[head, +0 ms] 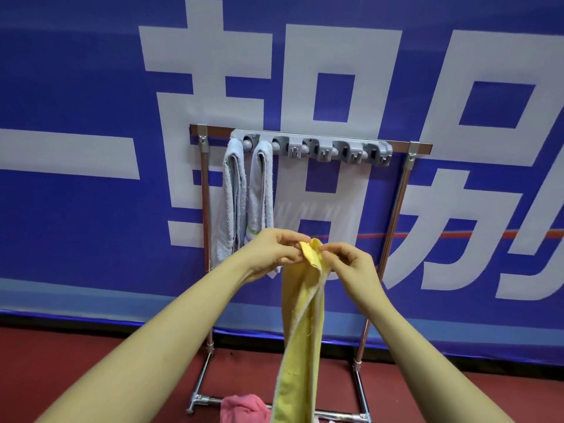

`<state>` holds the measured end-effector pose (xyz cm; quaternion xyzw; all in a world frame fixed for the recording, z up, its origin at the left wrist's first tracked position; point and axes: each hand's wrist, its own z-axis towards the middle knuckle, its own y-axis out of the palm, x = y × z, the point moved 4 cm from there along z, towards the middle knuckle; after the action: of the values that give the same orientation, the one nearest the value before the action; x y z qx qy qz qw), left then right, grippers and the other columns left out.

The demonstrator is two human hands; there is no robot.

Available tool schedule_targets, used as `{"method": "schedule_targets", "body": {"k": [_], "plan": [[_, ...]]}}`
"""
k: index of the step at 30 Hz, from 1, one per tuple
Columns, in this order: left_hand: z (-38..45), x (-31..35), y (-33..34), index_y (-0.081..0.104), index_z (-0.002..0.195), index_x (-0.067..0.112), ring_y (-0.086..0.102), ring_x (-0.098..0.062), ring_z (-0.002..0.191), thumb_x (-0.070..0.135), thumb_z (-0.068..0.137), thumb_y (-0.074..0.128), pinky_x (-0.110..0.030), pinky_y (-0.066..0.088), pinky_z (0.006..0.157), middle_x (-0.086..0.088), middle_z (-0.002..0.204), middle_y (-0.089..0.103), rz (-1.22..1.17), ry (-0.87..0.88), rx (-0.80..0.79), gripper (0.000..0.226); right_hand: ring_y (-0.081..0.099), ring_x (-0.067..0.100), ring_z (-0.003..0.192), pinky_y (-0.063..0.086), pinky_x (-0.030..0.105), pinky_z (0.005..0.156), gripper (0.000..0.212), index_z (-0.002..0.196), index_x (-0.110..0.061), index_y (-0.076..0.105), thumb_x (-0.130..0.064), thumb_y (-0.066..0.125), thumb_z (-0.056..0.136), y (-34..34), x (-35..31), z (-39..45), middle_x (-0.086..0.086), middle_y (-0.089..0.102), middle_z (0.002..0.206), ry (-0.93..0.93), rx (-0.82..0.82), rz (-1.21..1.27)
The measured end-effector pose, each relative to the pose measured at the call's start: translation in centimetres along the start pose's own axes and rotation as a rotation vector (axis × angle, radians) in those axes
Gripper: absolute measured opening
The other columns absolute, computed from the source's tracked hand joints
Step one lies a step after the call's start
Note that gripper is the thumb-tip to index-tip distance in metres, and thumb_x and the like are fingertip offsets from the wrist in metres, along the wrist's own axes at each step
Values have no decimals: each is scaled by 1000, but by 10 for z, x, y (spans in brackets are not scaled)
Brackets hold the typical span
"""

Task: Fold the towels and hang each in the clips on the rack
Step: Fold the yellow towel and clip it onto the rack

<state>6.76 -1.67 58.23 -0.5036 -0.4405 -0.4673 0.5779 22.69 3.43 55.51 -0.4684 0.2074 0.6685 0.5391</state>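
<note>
Both hands (276,250) pinch yellow towel's (300,325) top.

We see even, fairly bright indoor light with no hard glare. The rack (393,209) casts a soft, faint shadow on the banner (91,87) behind it. Wide-angle bending curves the floor (91,355) line and banner edges outward. Focus is mildly soft throughout, and the forearms near the bottom corners look stretched.

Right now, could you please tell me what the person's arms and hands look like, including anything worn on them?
Both forearms are bare up to the frame's edge, with no sleeves showing. The left hand and right hand wear no gloves, and no rings, watch or bracelets are visible on either wrist. Fingernails look short and unpainted.
</note>
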Motion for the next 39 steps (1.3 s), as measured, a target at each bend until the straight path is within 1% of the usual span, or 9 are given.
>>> {"method": "schedule_targets", "body": {"k": [2, 5, 8, 11, 16, 19, 22, 33, 39], "plan": [[0, 3, 0, 66, 109, 7, 63, -13, 87, -6, 80, 63, -22, 53, 80, -11, 94, 66, 172, 56, 15, 32, 64, 5, 81, 53, 20, 74, 8, 94, -22, 69, -19, 67, 87, 0, 0, -2, -2, 70, 85, 15, -16, 29], [0, 8, 2, 71, 96, 6, 66, -14, 77, 6, 80, 71, -24, 57, 75, -7, 84, 69, 256, 110, 140, 16, 66, 9, 80, 54, 25, 75, 26, 95, -20, 70, -33, 73, 73, 1, -2, -5, -3, 71, 83, 42, -52, 92], [1, 12, 7, 71, 85, 8, 63, -11, 68, 12, 82, 70, -25, 55, 70, -3, 75, 67, 343, 170, 191, 5, 67, 16, 83, 56, 28, 76, 23, 96, -22, 69, -27, 77, 75, 3, -3, -4, -3, 71, 85, 39, -67, 53], [3, 13, 7, 70, 80, 18, 57, -8, 74, 18, 82, 71, -23, 49, 73, -2, 87, 63, 436, 232, 235, 2, 64, 14, 81, 55, 23, 73, 16, 97, -22, 68, -22, 73, 82, 4, -3, -1, -3, 69, 84, 10, -47, -39], [2, 11, 4, 68, 80, 18, 50, -3, 81, 22, 83, 70, -6, 38, 73, 6, 90, 48, 450, 264, 265, 5, 64, 6, 85, 52, 16, 74, 12, 96, -22, 69, -14, 62, 91, 5, -7, -1, -2, 70, 88, -34, -16, -6], [4, 3, 2, 62, 79, 27, 46, -10, 103, 34, 85, 66, -24, 32, 93, 8, 98, 53, 555, 247, 221, 9, 63, 0, 87, 50, 12, 74, 16, 97, -20, 68, -7, 61, 91, 2, -12, 1, -5, 69, 91, -55, 16, 14], [5, -6, -4, 59, 86, 36, 39, -15, 110, 44, 84, 63, -37, 29, 98, 7, 102, 57, 629, 201, 196, 9, 62, -5, 83, 48, 11, 72, 19, 98, -15, 65, 0, 58, 90, -2, -16, 6, -5, 67, 91, -67, 38, 19], [-8, -18, -13, 57, 75, 24, 34, -12, 106, 44, 83, 65, -25, 15, 82, 3, 97, 57, 779, 221, 196, 23, 57, -4, 87, 43, 5, 74, 22, 101, -19, 65, -1, 57, 90, -12, -12, 10, -18, 62, 90, -74, 94, -275], [-12, -15, -23, 50, 70, 36, 42, -14, 96, 37, 84, 64, -27, 19, 85, -1, 87, 57, 780, 232, 215, 20, 56, 7, 92, 45, 22, 85, 18, 98, -16, 69, -4, 59, 89, -25, -7, 11, -9, 60, 94, -44, 204, -262]]}}
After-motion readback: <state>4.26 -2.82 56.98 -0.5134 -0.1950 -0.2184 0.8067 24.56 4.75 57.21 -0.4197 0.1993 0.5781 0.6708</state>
